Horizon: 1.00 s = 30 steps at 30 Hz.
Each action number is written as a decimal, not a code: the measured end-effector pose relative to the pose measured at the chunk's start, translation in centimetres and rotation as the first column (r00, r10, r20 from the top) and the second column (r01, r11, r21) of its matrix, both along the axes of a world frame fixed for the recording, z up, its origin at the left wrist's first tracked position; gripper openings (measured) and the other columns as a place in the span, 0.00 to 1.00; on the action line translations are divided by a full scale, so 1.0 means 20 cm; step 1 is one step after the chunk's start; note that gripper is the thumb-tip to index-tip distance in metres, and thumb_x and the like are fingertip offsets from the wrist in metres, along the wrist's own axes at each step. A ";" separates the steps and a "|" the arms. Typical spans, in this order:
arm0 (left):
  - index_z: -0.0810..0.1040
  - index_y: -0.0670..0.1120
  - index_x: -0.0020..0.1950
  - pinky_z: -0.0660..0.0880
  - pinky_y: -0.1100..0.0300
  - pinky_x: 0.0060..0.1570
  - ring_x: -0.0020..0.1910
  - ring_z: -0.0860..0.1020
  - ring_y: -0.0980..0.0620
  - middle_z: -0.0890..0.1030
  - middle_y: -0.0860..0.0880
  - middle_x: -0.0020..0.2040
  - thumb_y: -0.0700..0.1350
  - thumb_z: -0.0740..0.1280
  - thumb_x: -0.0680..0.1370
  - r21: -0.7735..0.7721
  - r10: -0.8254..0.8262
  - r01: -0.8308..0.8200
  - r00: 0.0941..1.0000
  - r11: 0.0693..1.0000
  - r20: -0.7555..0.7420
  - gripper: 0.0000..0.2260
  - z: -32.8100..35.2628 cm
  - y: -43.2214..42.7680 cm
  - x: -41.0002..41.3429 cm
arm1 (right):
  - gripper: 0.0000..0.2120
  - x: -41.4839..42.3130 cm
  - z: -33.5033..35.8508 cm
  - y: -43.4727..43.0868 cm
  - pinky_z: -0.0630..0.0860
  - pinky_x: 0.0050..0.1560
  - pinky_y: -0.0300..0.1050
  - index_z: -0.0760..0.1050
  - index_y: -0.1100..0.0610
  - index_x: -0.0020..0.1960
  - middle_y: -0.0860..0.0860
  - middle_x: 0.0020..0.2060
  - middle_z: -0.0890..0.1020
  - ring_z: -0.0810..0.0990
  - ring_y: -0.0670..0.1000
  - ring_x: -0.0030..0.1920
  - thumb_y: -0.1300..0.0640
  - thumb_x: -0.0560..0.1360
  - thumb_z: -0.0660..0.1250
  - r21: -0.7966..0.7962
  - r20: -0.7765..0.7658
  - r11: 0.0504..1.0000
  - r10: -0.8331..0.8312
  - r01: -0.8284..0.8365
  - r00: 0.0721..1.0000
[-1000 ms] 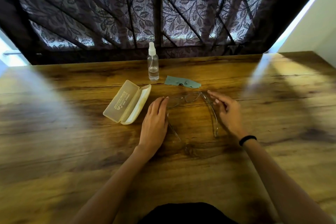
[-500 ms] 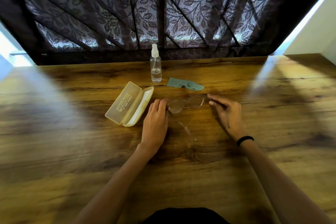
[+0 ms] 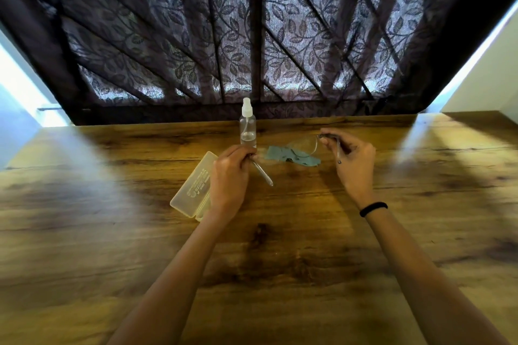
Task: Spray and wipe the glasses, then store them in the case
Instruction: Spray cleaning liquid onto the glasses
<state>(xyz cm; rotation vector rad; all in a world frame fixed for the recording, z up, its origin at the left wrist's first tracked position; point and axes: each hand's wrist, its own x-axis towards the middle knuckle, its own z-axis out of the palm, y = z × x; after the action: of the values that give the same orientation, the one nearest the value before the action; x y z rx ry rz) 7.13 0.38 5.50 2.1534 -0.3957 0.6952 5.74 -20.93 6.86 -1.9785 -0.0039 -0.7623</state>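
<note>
1. the glasses (image 3: 305, 145) are held up off the tabletop (image 3: 280, 260), between the two hands, over the green cloth (image 3: 304, 160) and just right of the spray bottle (image 3: 248, 129).
2. the left grip (image 3: 228, 176) has its fingers curled round one side arm, whose tip pokes out toward the person. the right grip (image 3: 351, 162) pinches the other arm by the hinge. holding the arms rather than the front keeps fingers off the lenses, i judge.
3. the bottle stands upright near the far edge with the cloth crumpled just beside it. both are within easy reach and neither is in a hand, so spraying and wiping look not yet begun.
4. the case (image 3: 194, 190) lies open at the left, partly hidden behind the left grip. its lid is laid back, ready to take the glasses at the end.
5. one hand will likely have to let go to take the bottle. the thin frame could then twist or dip in a single pinch.
</note>
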 end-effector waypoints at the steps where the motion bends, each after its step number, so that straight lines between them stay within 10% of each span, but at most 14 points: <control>1: 0.81 0.39 0.47 0.74 0.68 0.44 0.42 0.80 0.52 0.83 0.43 0.45 0.32 0.69 0.71 -0.013 0.018 -0.018 1.000 1.000 0.006 0.07 0.01 0.02 0.01 | 0.10 0.01 0.00 0.01 0.81 0.43 0.49 0.79 0.61 0.54 0.51 0.46 0.83 0.84 0.56 0.42 0.67 0.73 0.66 0.015 -0.012 1.000 0.020 -0.020 1.000; 7: 0.82 0.38 0.43 0.72 0.70 0.40 0.38 0.80 0.52 0.84 0.43 0.40 0.30 0.69 0.70 -0.067 0.105 -0.103 0.994 0.992 0.032 0.06 0.03 0.17 0.07 | 0.12 0.11 -0.02 0.06 0.76 0.44 0.27 0.78 0.62 0.54 0.48 0.45 0.81 0.80 0.32 0.41 0.68 0.72 0.67 0.046 0.003 0.994 0.094 -0.094 0.996; 19: 0.81 0.39 0.45 0.68 0.80 0.40 0.38 0.77 0.58 0.83 0.44 0.40 0.28 0.69 0.69 -0.100 0.269 -0.262 0.961 0.960 0.063 0.09 0.04 0.45 0.11 | 0.20 0.53 -0.08 0.38 0.76 0.48 0.42 0.74 0.62 0.61 0.57 0.54 0.82 0.80 0.54 0.53 0.54 0.73 0.69 -0.140 -0.343 0.947 0.227 -0.289 0.911; 30: 0.80 0.40 0.37 0.67 0.79 0.33 0.32 0.70 0.67 0.79 0.49 0.33 0.29 0.72 0.67 -0.065 0.287 -0.283 0.954 0.957 0.080 0.06 0.02 0.48 0.14 | 0.14 0.61 -0.16 0.49 0.73 0.36 0.34 0.77 0.56 0.51 0.48 0.40 0.81 0.79 0.44 0.40 0.51 0.69 0.73 0.033 -0.282 0.974 0.223 -0.223 0.933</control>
<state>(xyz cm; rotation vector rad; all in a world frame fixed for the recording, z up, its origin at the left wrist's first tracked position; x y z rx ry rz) 9.87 10.04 5.94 2.1557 -0.1092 0.9547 17.94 -11.21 3.62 -2.0287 -0.0564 -0.3271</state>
